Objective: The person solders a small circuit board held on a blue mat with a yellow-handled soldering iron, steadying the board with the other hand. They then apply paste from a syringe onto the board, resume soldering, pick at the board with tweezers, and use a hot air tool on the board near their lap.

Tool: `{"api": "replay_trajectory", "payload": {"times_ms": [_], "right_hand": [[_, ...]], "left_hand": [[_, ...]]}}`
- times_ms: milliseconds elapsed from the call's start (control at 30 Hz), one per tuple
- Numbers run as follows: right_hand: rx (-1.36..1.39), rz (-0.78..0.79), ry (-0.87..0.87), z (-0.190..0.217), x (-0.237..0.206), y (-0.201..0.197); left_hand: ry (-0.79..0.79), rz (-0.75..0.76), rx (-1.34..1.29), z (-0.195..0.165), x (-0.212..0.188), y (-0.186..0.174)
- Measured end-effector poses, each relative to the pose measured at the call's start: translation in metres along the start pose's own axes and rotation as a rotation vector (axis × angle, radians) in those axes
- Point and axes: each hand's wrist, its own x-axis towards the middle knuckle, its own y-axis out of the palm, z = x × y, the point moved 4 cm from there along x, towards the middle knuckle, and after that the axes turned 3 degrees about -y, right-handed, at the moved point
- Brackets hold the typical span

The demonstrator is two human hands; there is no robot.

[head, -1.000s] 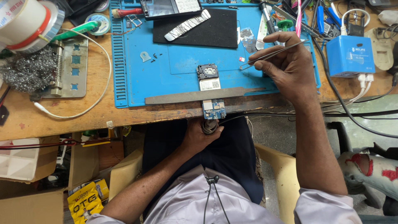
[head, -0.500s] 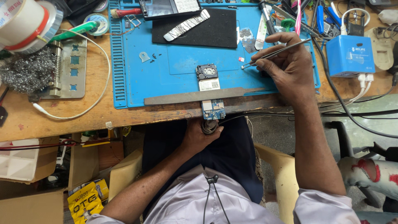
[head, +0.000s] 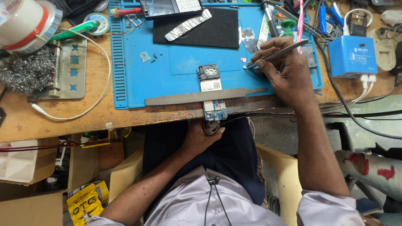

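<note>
Nearest, down at the lap below the counter [head: 50, 117] edge: left hand [head: 201, 138], grip curled shut around a small dark, rounded object [head: 210, 127], too hidden to identify.

Just above, straddling the counter edge: a slim circuit board [head: 212, 94], long axis running away from the body, blue end overhanging toward the left hand, dark camera end well onto the blue work mat [head: 176, 71]. Across it, a long grey metal strip [head: 197, 96] lying left to right, pinning the board down.

Farther up and to the right: right hand [head: 284, 71], grip pinched closed on metal tweezers [head: 274, 54]. Tweezer axis slanted, tips pointing left and down, toward a tiny pink-white part [head: 244, 60] on the mat, just beside the tips; touching or not, cannot tell. Part lying right of the board's far end; right hand plainly nearer.

Farthest: black pad [head: 217, 33] carrying a silvery strip [head: 188, 25]; blue box [head: 351, 56] at right; tape roll [head: 25, 21] and steel wool [head: 25, 73] at left. No container contents legible.
</note>
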Motion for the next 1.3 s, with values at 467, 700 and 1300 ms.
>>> {"api": "replay_trajectory", "payload": {"times_ms": [467, 700, 1300], "right_hand": [[0.155, -0.011, -0.219, 0.016, -0.015, -0.009], [0.294, -0.103, -0.315, 0.023, -0.042, -0.006], [0.518, -0.097, -0.083, 0.076, -0.073, 0.035]], "left_hand": [[0.033, -0.054, 0.156, 0.004, -0.004, -0.002], [0.023, -0.003, 0.029, 0.008, -0.004, 0.000], [0.025, 0.010, 0.030, 0.014, -0.005, 0.002]]}}
